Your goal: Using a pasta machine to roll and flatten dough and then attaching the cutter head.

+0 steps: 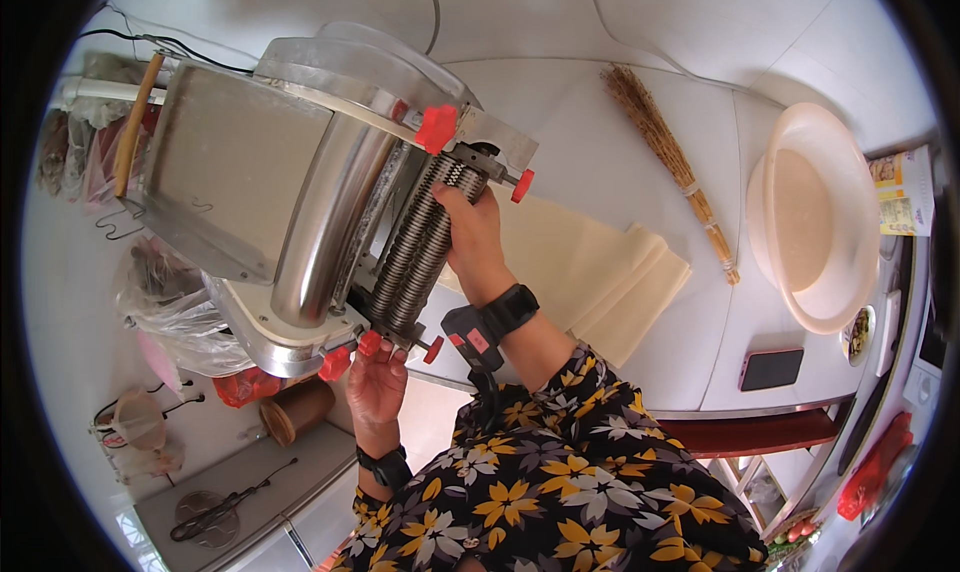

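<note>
A metal dough-rolling machine [330, 212] stands at the left of the white counter. Along its right side sits a noodle-cutting attachment with paired grooved rollers [420, 249] and red knobs. My right hand [476, 238] grips the upper part of this attachment, the thumb over the rollers. At its lower end my left hand [377, 381] reaches up from below, fingertips at a red knob [369, 343] and the attachment's end; part of the fingers is hidden. A folded, pale dough sheet [577, 272] lies on the counter to the right of the machine, partly behind my right hand and forearm.
A straw whisk broom [675, 167], a large pale plastic basin [814, 219] and a phone [771, 369] are on the counter at the right. A wooden stick [140, 126] rests at the machine's far left. Plastic bags [180, 309] hang or lie beside it, above a brown container [298, 411].
</note>
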`<action>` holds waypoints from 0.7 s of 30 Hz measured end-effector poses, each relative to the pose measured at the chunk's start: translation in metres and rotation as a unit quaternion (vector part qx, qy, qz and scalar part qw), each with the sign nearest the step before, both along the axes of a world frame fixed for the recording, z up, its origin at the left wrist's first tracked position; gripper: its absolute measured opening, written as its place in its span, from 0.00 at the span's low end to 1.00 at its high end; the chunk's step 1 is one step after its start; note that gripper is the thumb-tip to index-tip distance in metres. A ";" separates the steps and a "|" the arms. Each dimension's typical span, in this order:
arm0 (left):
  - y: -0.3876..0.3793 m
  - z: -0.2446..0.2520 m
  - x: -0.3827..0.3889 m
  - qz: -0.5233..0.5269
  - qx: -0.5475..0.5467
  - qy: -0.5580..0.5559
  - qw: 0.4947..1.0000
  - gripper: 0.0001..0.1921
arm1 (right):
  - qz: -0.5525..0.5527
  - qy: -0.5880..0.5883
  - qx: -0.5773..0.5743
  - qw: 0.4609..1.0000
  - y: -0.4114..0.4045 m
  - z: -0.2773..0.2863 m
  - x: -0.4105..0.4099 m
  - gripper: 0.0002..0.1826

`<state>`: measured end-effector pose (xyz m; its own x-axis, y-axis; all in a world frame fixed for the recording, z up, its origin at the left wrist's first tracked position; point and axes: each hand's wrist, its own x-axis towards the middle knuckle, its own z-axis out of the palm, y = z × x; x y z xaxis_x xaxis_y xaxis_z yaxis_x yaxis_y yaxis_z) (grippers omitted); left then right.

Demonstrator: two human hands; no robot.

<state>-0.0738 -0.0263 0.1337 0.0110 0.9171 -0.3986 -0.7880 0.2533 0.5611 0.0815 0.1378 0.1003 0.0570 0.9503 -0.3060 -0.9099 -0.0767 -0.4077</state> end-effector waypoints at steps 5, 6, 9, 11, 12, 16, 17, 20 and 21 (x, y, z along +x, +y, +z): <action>-0.004 -0.002 0.004 -0.056 0.049 0.033 0.997 0.14 | 0.001 0.000 0.008 1.000 0.000 0.001 0.000 0.16; -0.006 -0.001 0.005 -0.105 0.065 0.066 0.990 0.13 | -0.007 -0.008 0.001 1.000 0.000 0.000 -0.002 0.16; -0.001 0.019 0.023 -0.197 0.079 0.127 0.969 0.14 | -0.015 -0.019 -0.006 1.000 0.001 -0.003 -0.002 0.16; 0.020 0.049 0.056 -0.220 0.098 0.202 0.949 0.18 | -0.012 -0.020 -0.007 1.000 0.001 -0.002 0.001 0.17; 0.034 0.060 0.070 -0.220 0.093 0.192 0.952 0.20 | -0.010 -0.027 -0.001 1.000 0.000 -0.001 0.004 0.17; 0.097 0.071 0.112 -0.231 0.056 0.179 0.955 0.22 | 0.037 -0.182 -0.051 0.981 -0.007 0.024 0.014 0.18; 0.112 0.061 0.124 -0.236 0.050 0.162 0.957 0.20 | 0.027 -0.182 -0.050 0.982 -0.013 0.015 0.016 0.18; 0.143 0.044 0.136 -0.252 0.055 0.130 0.957 0.18 | 0.064 0.555 -0.020 0.829 -0.022 -0.014 0.006 0.19; 0.150 0.039 0.138 -0.262 0.058 0.108 0.957 0.18 | 0.053 0.478 -0.024 0.876 -0.023 -0.012 0.005 0.19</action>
<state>0.0645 0.1235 0.1727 0.4100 0.8465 -0.3396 -0.4317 0.5082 0.7453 0.0864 0.1150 0.0885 -0.3358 0.9193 -0.2051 -0.8202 -0.1783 0.5436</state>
